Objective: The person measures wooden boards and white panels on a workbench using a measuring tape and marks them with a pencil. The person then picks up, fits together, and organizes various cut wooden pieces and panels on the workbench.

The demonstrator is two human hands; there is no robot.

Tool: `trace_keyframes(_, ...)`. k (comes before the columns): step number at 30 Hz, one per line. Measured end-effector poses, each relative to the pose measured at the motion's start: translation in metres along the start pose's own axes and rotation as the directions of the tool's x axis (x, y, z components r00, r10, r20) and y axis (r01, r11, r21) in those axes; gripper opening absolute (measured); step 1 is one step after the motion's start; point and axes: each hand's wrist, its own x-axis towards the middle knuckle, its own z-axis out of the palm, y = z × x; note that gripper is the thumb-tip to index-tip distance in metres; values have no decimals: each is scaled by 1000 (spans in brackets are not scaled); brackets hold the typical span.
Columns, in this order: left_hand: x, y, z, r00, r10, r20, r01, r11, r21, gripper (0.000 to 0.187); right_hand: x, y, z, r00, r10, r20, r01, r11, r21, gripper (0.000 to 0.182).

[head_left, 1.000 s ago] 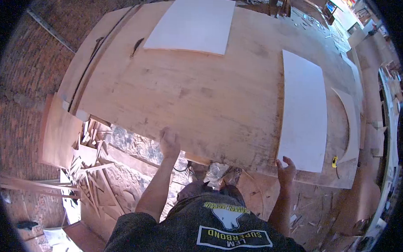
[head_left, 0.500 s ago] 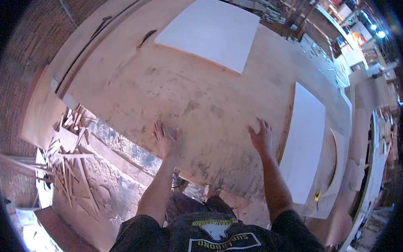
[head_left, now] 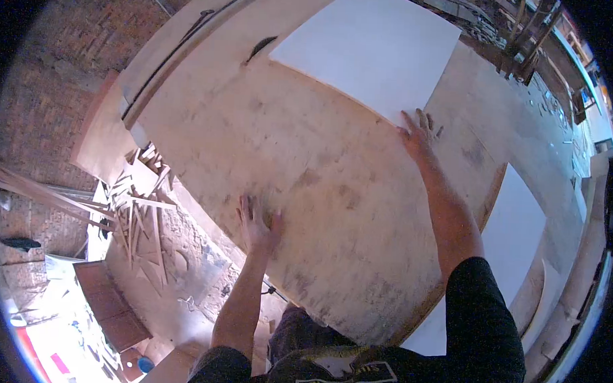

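A large white-faced panel (head_left: 369,48) lies flat on the far part of a smudged wooden work table (head_left: 308,151). My right hand (head_left: 420,136) reaches to its near right corner, fingers spread; fingertips seem to touch the corner, though contact is hard to confirm. My left hand (head_left: 259,232) is over the table near its left edge, fingers apart and holding nothing. A second white panel (head_left: 515,222) lies at the right, partly hidden by my right arm and sleeve.
A dark curved piece (head_left: 261,48) lies left of the far panel. Thin wood offcuts (head_left: 147,216) are heaped on the floor left of the table. A long dark rod (head_left: 180,42) runs along the far left edge. A brown box (head_left: 110,306) stands at lower left.
My right hand has moved forward from the bare tabletop to the far panel's corner. My left hand remains over the table near its edge. The camera view has turned.
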Motion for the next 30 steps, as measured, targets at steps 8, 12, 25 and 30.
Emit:
trace_keyframes(8, 0, -6, 12, 989, 75, -125, -59, 990, 128, 67, 7, 86, 32, 992, -40, -119, 31, 996, -79, 51)
trace_keyframes(12, 40, 55, 6, 963, 113, -243, -117, 993, -3, 44, 29, 186, 57, 971, 43, -234, -81, 985, -153, 47)
trace_keyframes(25, 366, 231, 144, 981, -144, -127, 60, 857, -512, 57, 41, 219, 39, 906, 379, -189, -374, 925, 61, 50)
trace_keyframes(30, 415, 207, 195, 987, -154, -47, 132, 942, -309, 53, 40, 222, 43, 904, 366, -221, -334, 927, 171, 51)
